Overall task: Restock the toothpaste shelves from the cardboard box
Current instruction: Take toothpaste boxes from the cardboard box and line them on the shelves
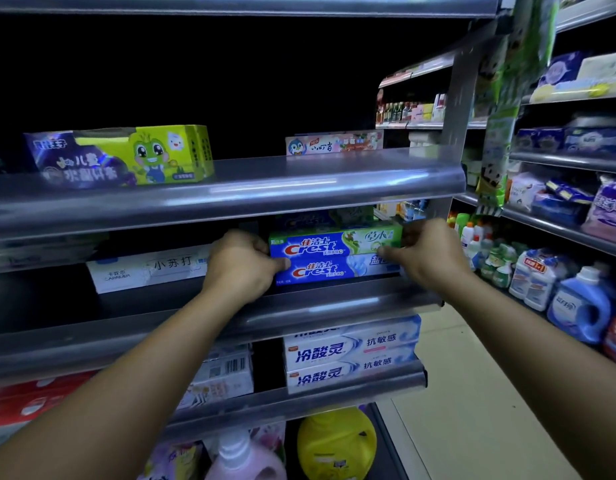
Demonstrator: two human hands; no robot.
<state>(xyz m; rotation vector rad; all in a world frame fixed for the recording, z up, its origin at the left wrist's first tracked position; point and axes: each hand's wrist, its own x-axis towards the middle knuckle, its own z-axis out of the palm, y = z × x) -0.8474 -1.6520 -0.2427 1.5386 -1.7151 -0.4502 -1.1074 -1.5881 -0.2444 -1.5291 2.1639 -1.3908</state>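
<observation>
**SEAT STACKED CARTONS, MID SHELF**

Blue-green Crest carton (pixel 334 242) sits on blue Crest carton (pixel 334 270). Both are long cardboard boxes at the front of the grey metal shelf (pixel 299 313), right end. Long axis runs L-R, parallel w/ shelf lip. Left hand (pixel 242 263) clasps the L ends, right hand (pixel 426 252) the R ends. Both hands equally near, so push prob. goes straight back.

Head camera faces forward, slightly down, close to shelves (pixel 230 192).
</observation>
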